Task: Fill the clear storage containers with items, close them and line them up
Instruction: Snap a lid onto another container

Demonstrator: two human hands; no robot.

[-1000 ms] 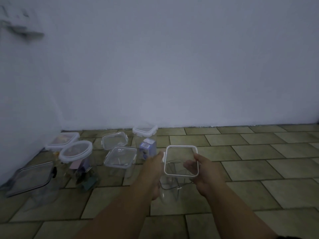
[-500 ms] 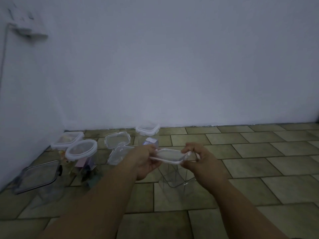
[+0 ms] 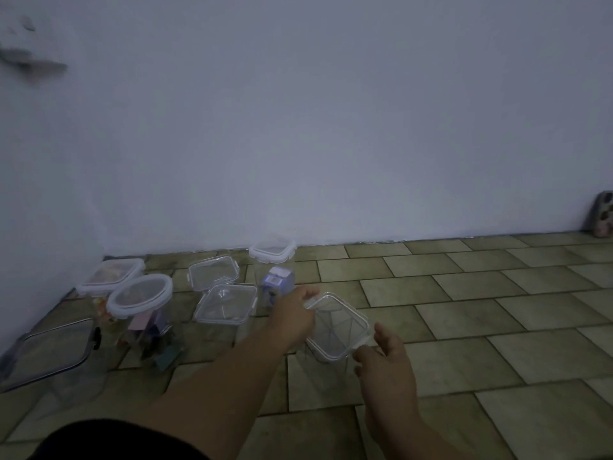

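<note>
The step in hand looks like seating the clear square plastic lid on the tall clear plastic container that stands on the tiled floor, right of the other tubs. To do it well, the lid's corners should be squared to the mouth below before any pressing. At present it looks turned corner-on and perhaps tilted, and whether it has seated cannot be told, since the transparent body barely shows in the dim light. Once aligned, even pressure on opposite edges and then a snap of each side flap would close it without tipping the light, seemingly empty tub. The left hand reaches forward with the forearm stretched out and its fingers curled over the lid's far left corner, gripping it. The right hand comes in from the near side, wrist low, thumb and forefinger pinched on the flap at the near right corner. Once closed, the container would belong in line with the round white-rimmed tub and its neighbours by the wall.
</note>
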